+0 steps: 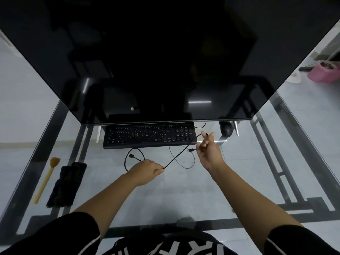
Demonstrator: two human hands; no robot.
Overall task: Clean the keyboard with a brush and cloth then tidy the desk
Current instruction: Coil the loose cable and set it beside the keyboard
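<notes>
At centre frame, the left grip [147,172] and right grip [208,150] both clench a black cable [168,164] before the keyboard [149,135]; brush [46,181] and cloth [67,184] lie lower left.

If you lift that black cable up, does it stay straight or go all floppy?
Probably floppy: the cable lies in loops on the glass desk and only runs straight where the left hand and right hand pull it tight. It looks thin, so it is likely light. Its loose ends would probably dangle and swing.
</notes>
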